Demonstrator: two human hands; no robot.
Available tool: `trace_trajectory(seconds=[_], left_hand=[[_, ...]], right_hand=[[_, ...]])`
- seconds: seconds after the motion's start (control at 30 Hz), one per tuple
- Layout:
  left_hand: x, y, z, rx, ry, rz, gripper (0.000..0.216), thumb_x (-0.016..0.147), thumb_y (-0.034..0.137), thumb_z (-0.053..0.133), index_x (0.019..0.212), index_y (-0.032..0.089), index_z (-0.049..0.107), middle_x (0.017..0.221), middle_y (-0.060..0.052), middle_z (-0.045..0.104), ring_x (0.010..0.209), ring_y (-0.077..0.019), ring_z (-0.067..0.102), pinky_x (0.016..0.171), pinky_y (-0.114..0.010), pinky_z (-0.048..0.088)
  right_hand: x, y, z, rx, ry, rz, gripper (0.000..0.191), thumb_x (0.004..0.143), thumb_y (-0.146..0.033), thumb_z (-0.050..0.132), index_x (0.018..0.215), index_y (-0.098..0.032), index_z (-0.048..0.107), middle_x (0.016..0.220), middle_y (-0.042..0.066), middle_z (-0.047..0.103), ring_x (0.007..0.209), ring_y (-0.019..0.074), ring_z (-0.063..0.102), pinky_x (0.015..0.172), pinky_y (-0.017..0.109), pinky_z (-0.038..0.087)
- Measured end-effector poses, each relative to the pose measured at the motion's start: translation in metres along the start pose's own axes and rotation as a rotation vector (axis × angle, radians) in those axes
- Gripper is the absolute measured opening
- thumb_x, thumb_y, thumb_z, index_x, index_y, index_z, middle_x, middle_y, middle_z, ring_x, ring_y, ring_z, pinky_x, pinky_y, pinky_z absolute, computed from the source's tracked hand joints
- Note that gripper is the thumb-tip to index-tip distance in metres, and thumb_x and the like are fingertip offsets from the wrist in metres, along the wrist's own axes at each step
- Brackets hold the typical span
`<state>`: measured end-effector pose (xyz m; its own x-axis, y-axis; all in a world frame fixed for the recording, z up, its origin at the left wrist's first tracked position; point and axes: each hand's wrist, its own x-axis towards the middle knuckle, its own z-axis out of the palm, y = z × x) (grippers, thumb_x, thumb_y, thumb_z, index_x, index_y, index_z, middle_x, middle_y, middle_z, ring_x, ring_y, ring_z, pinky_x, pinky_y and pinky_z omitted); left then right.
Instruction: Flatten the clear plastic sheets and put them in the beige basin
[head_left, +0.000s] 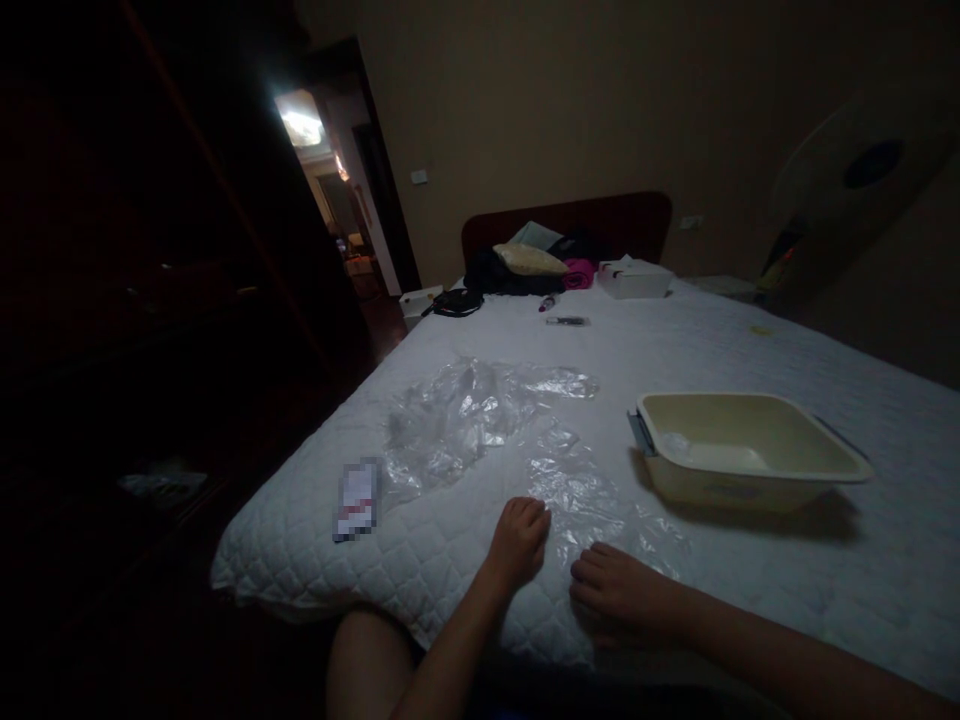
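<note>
Both my hands rest low on the white quilted bed, at the near end of a crumpled clear plastic bag (pixel 574 475). My left hand (pixel 520 540) has its fingers curled at the bag's left edge. Across a short gap, my right hand (pixel 619 590) is closed too, its fingers bent by the bag's lower edge. The fingertips of both are partly hidden, but they seem to pinch the thin film. Another clear plastic sheet or bag (pixel 457 415) lies spread out beyond, to the left.
To the right stands a cream plastic basin (pixel 750 490) with grey handles. A blurred-out phone-like item (pixel 358 500) lies at left. Farther back are two small items (pixel 568 321), a black bag (pixel 457 302), a pile of cloth (pixel 529 260), and a white box (pixel 636 279). A fan (pixel 870 165) stands at right.
</note>
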<state>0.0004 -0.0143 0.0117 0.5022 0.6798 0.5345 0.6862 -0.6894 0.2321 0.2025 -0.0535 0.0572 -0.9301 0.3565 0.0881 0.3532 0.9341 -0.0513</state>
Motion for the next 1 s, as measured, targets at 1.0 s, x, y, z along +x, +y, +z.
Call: trace_trajectory(seconds=[1.0], left_hand=[[0.001,-0.002,0.002,0.039,-0.036,0.061,0.030,0.080,0.013,0.042,0.108,0.019,0.053,0.113,-0.009,0.054,0.109,-0.0241,0.044,0.091,-0.045,0.038]], right_hand=[[0.029,0.046,-0.022,0.412,0.448,0.553,0.021,0.085,-0.029,0.041,0.089,-0.019,0.059,0.085,0.006,0.062,0.079,0.0177,0.056,0.074,0.031,0.042]])
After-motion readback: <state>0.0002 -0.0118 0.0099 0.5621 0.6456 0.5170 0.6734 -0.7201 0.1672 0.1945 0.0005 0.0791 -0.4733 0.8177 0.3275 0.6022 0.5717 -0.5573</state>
